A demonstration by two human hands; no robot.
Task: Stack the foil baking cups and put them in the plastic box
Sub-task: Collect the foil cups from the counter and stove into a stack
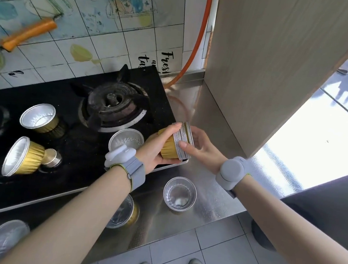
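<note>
Held stack of foil baking cups (170,147), over the right near corner of the black gas hob (42,185), just above where it meets the steel counter (209,201). The stack lies on its side: its long axis runs roughly left to right, bases towards the left and open mouths towards the right and slightly far. The nested cups show gold, finely fluted walls that taper to the base, and their rolled silver rims crowd into a tight band of thin parallel lines at the right end. The left hand (156,149) grips the gold body from the left and beneath, fingers curled over the top and thumb under. The right hand (202,145) meets the rim end, thumb laid on the near side of the rims and fingers lightly curled round the far side of the mouth. Each wrist bears a grey strapped device (232,172). On the hob, left of the burner (113,104), stand a single cup (39,119) tilted on its base and a second short stack (23,157) leaning against a knob (52,158), mouth to the left. A further cup (125,138) sits just behind the left wrist; an upright cup (180,194) rests on the counter near the hands; another (126,213) lies partly hidden under the left forearm.
</note>
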